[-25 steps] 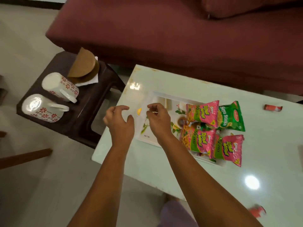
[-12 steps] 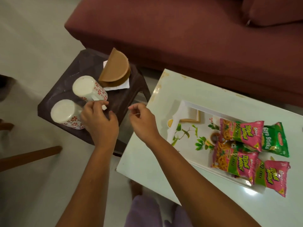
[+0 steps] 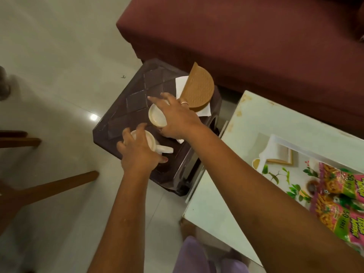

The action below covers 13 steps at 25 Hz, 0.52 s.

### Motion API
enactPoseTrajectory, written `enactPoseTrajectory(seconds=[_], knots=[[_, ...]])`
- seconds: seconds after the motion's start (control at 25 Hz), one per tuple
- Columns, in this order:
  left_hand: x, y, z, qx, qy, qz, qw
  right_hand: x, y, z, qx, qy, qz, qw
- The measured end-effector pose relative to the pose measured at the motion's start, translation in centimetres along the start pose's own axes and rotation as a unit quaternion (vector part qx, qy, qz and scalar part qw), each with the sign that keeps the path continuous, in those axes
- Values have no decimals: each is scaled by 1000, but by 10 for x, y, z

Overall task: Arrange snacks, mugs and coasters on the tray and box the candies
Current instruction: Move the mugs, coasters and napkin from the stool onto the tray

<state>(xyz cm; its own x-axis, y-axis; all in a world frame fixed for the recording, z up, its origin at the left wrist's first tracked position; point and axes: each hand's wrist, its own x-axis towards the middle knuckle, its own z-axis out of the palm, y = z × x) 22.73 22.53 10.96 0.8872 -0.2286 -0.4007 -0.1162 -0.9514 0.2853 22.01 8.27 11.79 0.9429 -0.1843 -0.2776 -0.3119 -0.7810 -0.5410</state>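
Observation:
Two white floral mugs stand on a dark brown stool (image 3: 134,107). My left hand (image 3: 139,152) wraps over the near mug (image 3: 150,140), whose handle points right. My right hand (image 3: 175,117) grips the far mug (image 3: 156,116) from its right side. A stack of brown half-round coasters (image 3: 199,89) leans on a white napkin (image 3: 181,83) at the stool's back corner. On the white table (image 3: 256,119) lies the leaf-printed tray (image 3: 275,152) with pink and green snack packets (image 3: 338,186) on its right part.
A maroon sofa (image 3: 236,36) runs along the far side of stool and table. Wooden furniture legs (image 3: 49,186) stick in from the left over the pale tiled floor. A narrow gap separates stool and table.
Both hands left the tray and moved left to the stool. Each one has come down onto a mug. My view has swung left, pushing the tray to the right edge.

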Motion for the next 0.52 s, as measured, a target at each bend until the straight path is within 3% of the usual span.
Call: enactPoseTrajectory(seconds=[0.2,0.36,0.52], knots=[[-4,-3,6,13,81,19,996,9,-6,13,-111,37,-3,993],[-12,1,3,17,66,17,998,-1,-6,8,-82,61,-4,995],[-42,11,5,32,67,71,995,-56,8,5,-43,115,30,992]])
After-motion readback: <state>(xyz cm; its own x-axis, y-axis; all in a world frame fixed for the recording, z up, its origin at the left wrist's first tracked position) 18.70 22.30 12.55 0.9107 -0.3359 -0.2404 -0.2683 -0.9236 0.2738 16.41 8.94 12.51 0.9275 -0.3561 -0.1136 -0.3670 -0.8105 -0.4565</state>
